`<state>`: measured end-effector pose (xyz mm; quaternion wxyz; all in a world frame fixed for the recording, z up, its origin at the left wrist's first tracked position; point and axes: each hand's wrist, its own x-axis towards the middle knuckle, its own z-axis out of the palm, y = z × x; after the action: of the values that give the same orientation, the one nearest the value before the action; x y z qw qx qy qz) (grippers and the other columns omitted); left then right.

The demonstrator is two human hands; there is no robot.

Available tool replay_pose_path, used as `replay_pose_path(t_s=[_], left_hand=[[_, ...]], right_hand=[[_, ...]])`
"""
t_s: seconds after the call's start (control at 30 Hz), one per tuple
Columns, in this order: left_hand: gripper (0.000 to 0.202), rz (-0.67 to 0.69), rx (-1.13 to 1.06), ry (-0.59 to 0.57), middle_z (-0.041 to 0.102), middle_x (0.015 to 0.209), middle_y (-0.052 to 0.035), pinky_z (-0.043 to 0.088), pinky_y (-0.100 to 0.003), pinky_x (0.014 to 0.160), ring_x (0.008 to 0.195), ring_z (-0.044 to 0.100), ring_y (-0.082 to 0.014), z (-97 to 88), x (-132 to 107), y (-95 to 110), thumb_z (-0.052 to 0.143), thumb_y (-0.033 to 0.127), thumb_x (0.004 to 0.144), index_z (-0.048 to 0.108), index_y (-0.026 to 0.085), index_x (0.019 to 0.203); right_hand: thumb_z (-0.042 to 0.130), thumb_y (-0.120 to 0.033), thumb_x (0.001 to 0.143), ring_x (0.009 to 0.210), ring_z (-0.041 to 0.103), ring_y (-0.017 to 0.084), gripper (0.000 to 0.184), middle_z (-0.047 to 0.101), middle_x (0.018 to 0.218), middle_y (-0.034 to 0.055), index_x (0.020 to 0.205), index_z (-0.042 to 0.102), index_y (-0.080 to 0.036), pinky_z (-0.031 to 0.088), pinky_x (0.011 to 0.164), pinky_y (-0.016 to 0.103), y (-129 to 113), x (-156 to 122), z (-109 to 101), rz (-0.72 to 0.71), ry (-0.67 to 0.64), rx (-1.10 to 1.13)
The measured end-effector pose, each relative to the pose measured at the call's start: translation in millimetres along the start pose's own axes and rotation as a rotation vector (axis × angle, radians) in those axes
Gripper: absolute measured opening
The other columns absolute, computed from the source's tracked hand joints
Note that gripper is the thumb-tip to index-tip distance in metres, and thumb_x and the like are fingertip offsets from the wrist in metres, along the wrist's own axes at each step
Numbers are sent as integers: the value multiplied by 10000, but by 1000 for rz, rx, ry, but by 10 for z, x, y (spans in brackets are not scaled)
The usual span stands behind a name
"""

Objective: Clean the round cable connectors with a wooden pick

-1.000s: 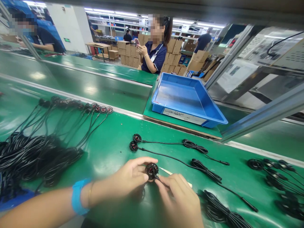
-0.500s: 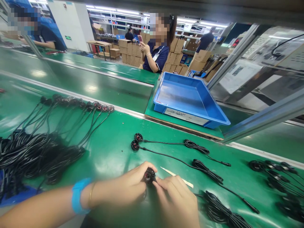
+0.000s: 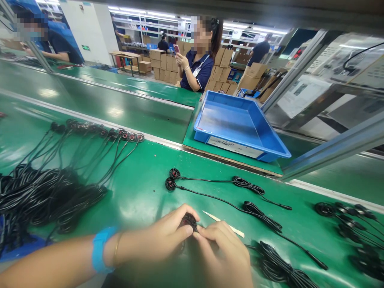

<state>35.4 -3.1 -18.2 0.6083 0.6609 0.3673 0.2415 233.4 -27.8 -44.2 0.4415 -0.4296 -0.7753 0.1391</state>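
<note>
Both hands meet low in the middle over the green bench [image 3: 141,188]. My left hand [image 3: 162,236], with a blue wristband, pinches a small round black part with red inside [image 3: 188,220]. My right hand [image 3: 223,252] has its fingers closed against the same part from the right. Its black cable bundle [image 3: 279,268] lies just right of my right hand. A thin pale stick [image 3: 223,224] lies on the bench right behind my fingers. Two more round parts [image 3: 172,179] with long cables lie a little farther back.
A big heap of black cables with round ends [image 3: 54,188] covers the left of the bench. More such parts [image 3: 351,224] lie at the right. A blue tray [image 3: 240,128] stands behind. A person in dark blue [image 3: 196,64] stands across the conveyor holding a phone.
The round part has sunk lower between my fingers, and both hands have closed tighter around it. The view has shifted slightly.
</note>
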Motion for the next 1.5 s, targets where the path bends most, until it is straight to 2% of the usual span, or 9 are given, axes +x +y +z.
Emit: replay_pose_path(t_s=[0.27,0.6,0.73,0.9,0.97,1.07,1.2,1.37,1.5], left_hand=[[183,33,51,42,552,1064,-46,428,-349,931,1003,516,-202,15,-10,39,396,227,969,474,219,1135],[166,183,371,38,562,1030,-65,440,-336,860,914,545,-202,-22,-30,53,372,233,980,495,213,1091],[158,204,331,49,563,1003,-66,448,-325,836,900,544,-200,-13,-24,40,366,224,980,494,205,1070],[133,225,285,92,567,978,-56,447,-322,814,879,545,-188,31,-23,-19,382,209,972,497,203,1039],[153,230,275,116,561,1010,-65,449,-332,833,903,548,-191,42,-20,-48,375,210,978,473,205,1095],[184,246,289,134,542,1075,-89,445,-353,881,971,543,-206,40,-3,-77,365,206,985,426,202,1159],[129,388,395,82,527,1037,-107,439,-365,885,977,518,-220,15,24,-103,334,182,983,438,187,1061],[141,658,480,133,522,905,-85,447,-341,760,882,497,-221,43,15,-197,398,313,989,443,186,952],[167,753,503,159,519,861,-67,438,-327,738,843,488,-207,94,8,-277,416,332,988,455,193,905]], right_hand=[[663,-155,853,596,538,112,72,553,657,-35,847,644,-224,413,530,237,7,13,-7,57,-46,83],[669,-251,851,564,575,116,73,601,641,-34,780,683,-241,446,491,215,-19,41,-33,209,-110,124],[668,-220,852,608,577,118,55,600,662,-36,807,684,-247,456,543,221,5,28,-12,159,-94,114],[654,-216,863,586,551,106,84,574,648,-44,788,668,-251,424,505,211,-34,28,-2,222,-112,135],[636,-200,875,602,556,107,57,574,668,-36,847,664,-240,434,525,215,-53,48,-14,187,-104,123],[609,-144,875,640,562,119,86,608,715,-11,920,646,-207,445,581,240,-54,79,-33,-9,-44,25],[614,-123,856,632,550,129,87,649,724,11,915,634,-183,412,581,260,-25,55,-20,-257,53,-210],[612,-162,868,592,515,129,112,563,613,-13,777,575,-216,373,571,271,-34,-60,57,-222,104,-298],[582,-158,874,565,489,129,183,514,569,-21,711,529,-223,345,554,278,-68,-73,81,-198,92,-300]])
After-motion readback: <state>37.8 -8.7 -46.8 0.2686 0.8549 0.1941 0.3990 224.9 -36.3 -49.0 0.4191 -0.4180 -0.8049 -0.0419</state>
